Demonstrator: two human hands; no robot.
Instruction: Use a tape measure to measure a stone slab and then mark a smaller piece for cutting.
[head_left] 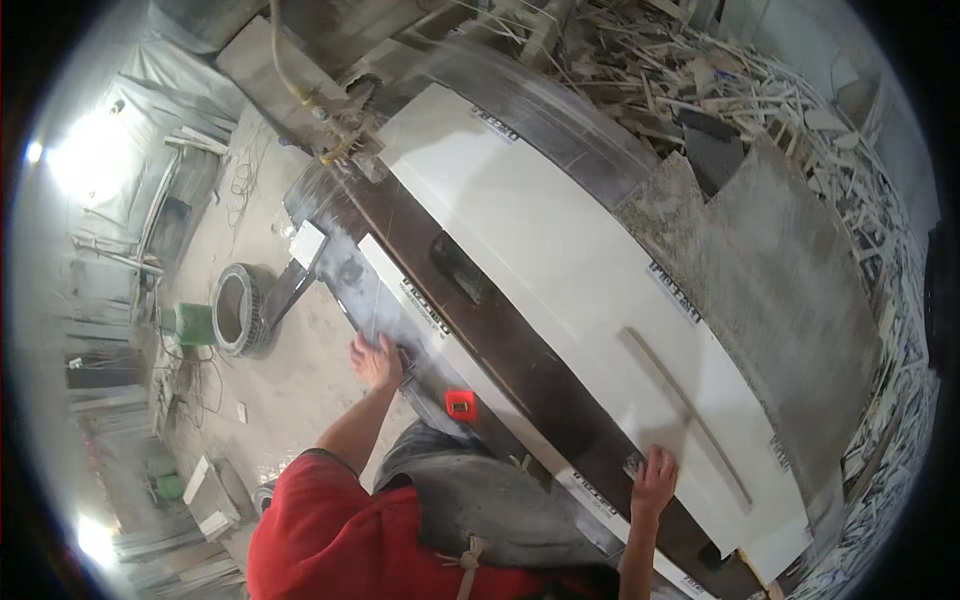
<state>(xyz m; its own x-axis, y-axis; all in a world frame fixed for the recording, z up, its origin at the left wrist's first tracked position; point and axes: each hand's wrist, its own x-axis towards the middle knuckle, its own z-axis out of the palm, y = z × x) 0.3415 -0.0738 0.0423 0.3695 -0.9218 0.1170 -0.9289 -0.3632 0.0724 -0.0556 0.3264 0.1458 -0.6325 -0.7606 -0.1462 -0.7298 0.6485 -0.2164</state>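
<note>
Hands first: the right hand (653, 478) lies flat, fingers spread, on the near edge of the big white slab (560, 260), gripping nothing, only pressing on the stone. Farther along the bench, the left hand (376, 360) rests open on the dark wet front rail (370, 290), fingers splayed beside the narrow white strip (430, 330) that runs along the bench's near side.

That slab is the largest thing here: a long pale panel lying on the saw bench (520, 350), reaching from near the hose fitting (335, 140) at its far end almost to the bench's near end. A rough grey slab (780, 270) lies just beyond its far side. On top rests a thin pale batten (690, 415), set slantwise and close to the right hand.

To handle such a slab well, I judge both palms should stay flat and low, weight spread, so that it slides without tilting; fingertips are best kept off the dark gap between slab and strip. Whether the right fingers curl over the edge cannot quite be told in this bent view.

Smallest, a red box (461, 404) sits on the rail between the hands.
</note>
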